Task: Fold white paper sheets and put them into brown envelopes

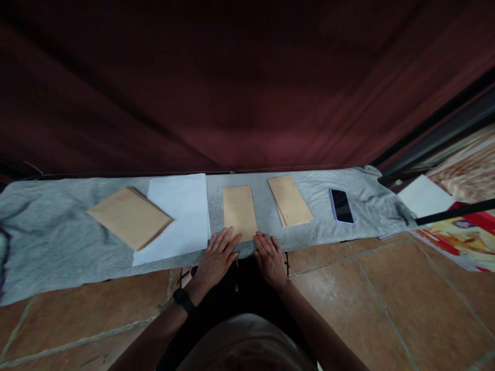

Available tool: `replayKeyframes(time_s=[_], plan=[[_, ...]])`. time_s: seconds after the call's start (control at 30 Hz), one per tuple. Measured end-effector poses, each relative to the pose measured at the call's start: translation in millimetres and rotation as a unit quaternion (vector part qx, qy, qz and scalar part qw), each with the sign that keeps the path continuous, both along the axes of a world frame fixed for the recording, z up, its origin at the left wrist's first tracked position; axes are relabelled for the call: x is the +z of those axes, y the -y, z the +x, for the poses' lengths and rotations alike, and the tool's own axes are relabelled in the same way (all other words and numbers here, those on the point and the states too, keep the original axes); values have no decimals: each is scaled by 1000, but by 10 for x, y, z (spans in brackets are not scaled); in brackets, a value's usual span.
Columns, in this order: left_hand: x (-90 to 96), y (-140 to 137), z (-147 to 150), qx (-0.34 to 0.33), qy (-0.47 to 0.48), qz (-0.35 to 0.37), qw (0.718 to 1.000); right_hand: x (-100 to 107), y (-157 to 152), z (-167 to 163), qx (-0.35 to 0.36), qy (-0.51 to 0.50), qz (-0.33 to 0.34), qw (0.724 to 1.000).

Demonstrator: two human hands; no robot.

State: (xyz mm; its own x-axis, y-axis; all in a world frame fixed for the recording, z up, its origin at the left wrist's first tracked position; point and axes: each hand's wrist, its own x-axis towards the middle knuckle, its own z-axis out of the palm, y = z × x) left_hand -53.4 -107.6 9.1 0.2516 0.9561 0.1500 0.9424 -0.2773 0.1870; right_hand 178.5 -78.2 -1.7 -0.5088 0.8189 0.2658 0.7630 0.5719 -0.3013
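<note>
A single brown paper envelope (pixel 238 208) lies flat on the grey cloth, straight in front of me. My left hand (pixel 217 257) rests at its lower left corner, fingers stretched and a little spread, the fingertips touching or very near the paper. At the lower right corner lies my right hand (pixel 269 256), flat with fingers extended, the tips by the envelope's edge. Neither hand grips anything. To the left, a stack of brown envelopes (pixel 127 216) partly covers white paper sheets (pixel 187 211). Right of the middle envelope, a few more envelopes (pixel 291 200) lie overlapped at a slant.
The grey cloth (pixel 247 250) covers a long narrow surface. A phone (pixel 342 206) with a pale purple case lies at the right. Behind hangs a dark red curtain (pixel 232 93). A colourful printed box or bag (pixel 460 239) and a white sheet (pixel 425 196) are at far right, above floor tiles (pixel 348 288).
</note>
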Motion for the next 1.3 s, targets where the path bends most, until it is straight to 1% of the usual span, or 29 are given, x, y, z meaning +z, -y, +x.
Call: replayKeyframes(time_s=[0.23, 0.37, 0.5, 0.63, 0.73, 0.83, 0.97, 1.03, 1.1, 1.13, 1.23, 1.3], plan=[[13, 179, 108, 57, 6, 17, 998, 33, 12, -17, -4, 4, -3, 1000], [20, 223, 162, 91, 12, 19, 996, 22, 17, -26, -7, 2, 1, 1000], [60, 148, 182, 120, 66, 18, 990, 22, 27, -50, -12, -6, 8, 1000], [101, -5, 223, 173, 145, 21, 974, 47, 36, -88, -26, -18, 8, 999], [105, -120, 244, 231, 210, 16, 950, 61, 35, -109, -31, -26, 7, 999], [111, -217, 226, 282, 265, -19, 922, 58, 30, -120, -38, -33, 10, 999], [138, -301, 165, 312, 302, -74, 898, 37, 26, -136, -41, -45, 6, 998], [146, -325, 140, 322, 317, -91, 887, 29, 22, -148, -42, -50, 4, 998], [144, -342, 125, 333, 347, -104, 870, 29, 14, -164, -44, -51, 3, 998], [140, -349, 122, 339, 377, -110, 855, 33, 9, -172, -45, -49, 2, 998], [125, -366, 128, 344, 486, -125, 794, 65, -10, -200, -54, -42, 0, 998], [120, -373, 144, 339, 530, -129, 767, 98, -21, -219, -57, -39, 2, 998]])
